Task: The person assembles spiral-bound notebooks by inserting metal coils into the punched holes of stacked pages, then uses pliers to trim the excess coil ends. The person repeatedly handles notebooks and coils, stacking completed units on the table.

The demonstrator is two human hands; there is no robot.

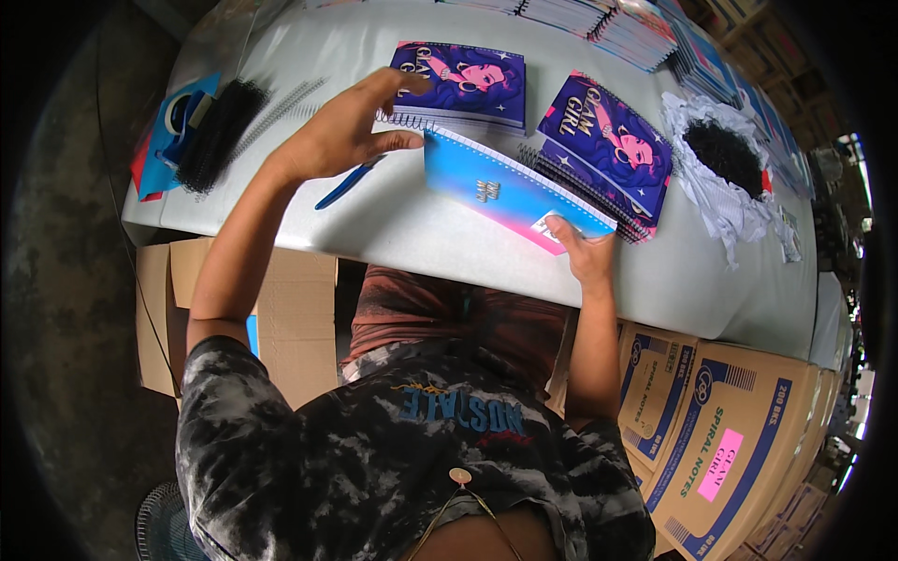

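Holding a blue-pink notebook above the table, right hand clamped on its corner | left hand by the wire coil, pinch unclear | coiling apparently just begun, holes seemingly bare | coiled notebooks right, seemingly uncoiled stack left to do

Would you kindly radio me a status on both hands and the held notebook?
Right hand gripping blue-and-pink spiral notebook; left hand at its black coil; purple notebook stack close behind, blue pen nearby.
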